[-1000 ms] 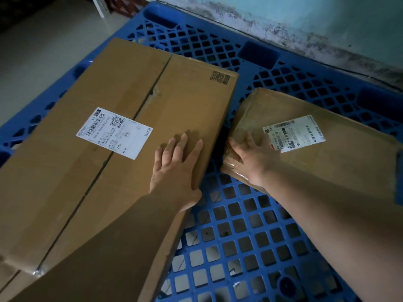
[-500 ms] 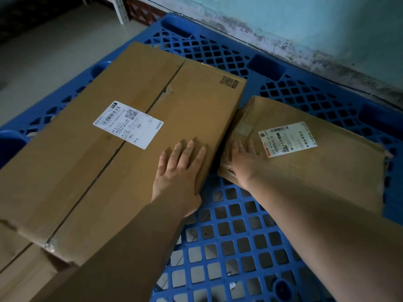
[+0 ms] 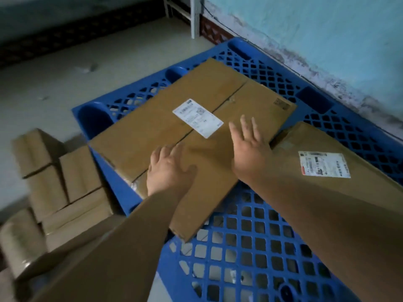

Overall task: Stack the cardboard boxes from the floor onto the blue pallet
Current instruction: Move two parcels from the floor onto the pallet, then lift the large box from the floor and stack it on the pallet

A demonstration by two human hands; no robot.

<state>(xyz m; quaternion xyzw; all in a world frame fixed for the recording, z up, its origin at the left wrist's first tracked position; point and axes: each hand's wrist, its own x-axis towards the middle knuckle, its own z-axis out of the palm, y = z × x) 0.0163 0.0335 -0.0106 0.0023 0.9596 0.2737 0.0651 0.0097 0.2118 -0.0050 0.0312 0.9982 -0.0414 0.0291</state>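
Note:
A large flat cardboard box [image 3: 152, 136] with a white label lies on the blue pallet [image 3: 250, 247]. A smaller labelled box [image 3: 327, 192] lies to its right, touching its corner. My left hand [image 3: 168, 171] hovers over or rests on the large box's near end, fingers loosely curled, holding nothing. Over the same box's right side is my right hand [image 3: 250, 149], fingers spread and straight, holding nothing. Several cardboard boxes [image 3: 72, 177] are piled on the floor to the left of the pallet.
A pale blue wall [image 3: 327, 29] with a stained base runs along the pallet's far right side. A white furniture leg [image 3: 195, 16] stands at the back. Grey floor [image 3: 65, 83] spreads to the left. The pallet's near grid is bare.
My right hand has left the smaller box and moved over the large box. My left hand slid toward the large box's near end. The view pulled back and swung left, showing the floor boxes.

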